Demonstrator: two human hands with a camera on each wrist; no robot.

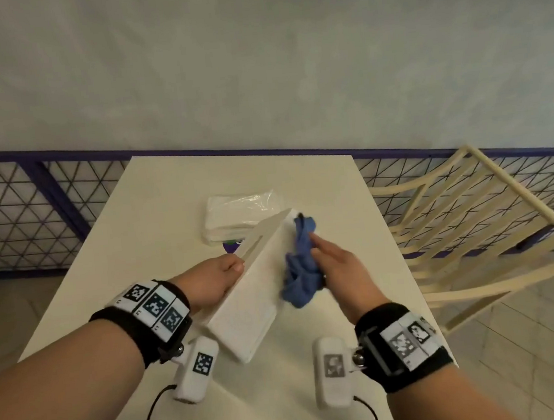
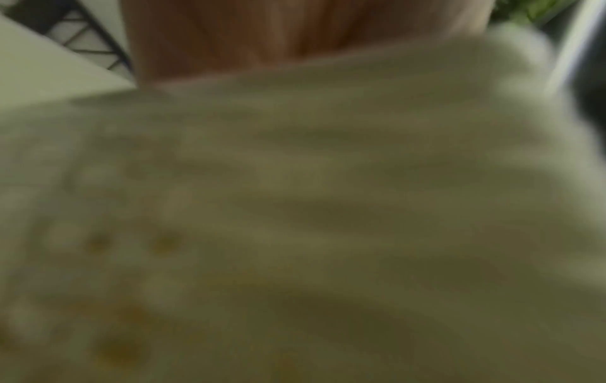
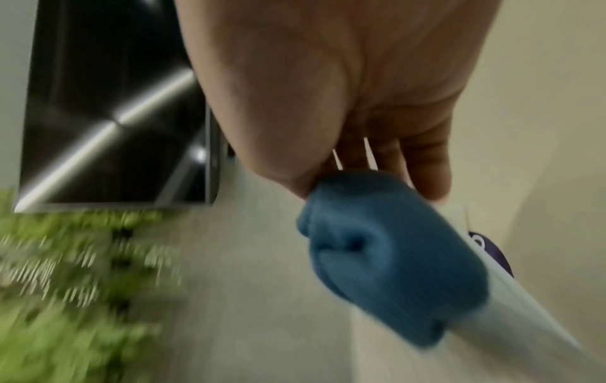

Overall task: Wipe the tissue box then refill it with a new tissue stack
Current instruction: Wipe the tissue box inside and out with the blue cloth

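Both hands worked at the box [image 1: 243,301], which stood tilted on the worktop [image 1: 155,228]. Left hand [image 1: 208,282] gripped the box's left edge, thumb on top. Right hand [image 1: 342,268] pressed a bunched blue cloth [image 1: 300,268] against the box's upper face, fingers mostly straight, thumb pinching the cloth. Just beyond the box lay the wrapped tissue stack [image 1: 238,213].

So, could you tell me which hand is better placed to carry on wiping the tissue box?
The right hand: it already presses the blue cloth against the tilted tissue box, while the left hand grips the box to steady it.
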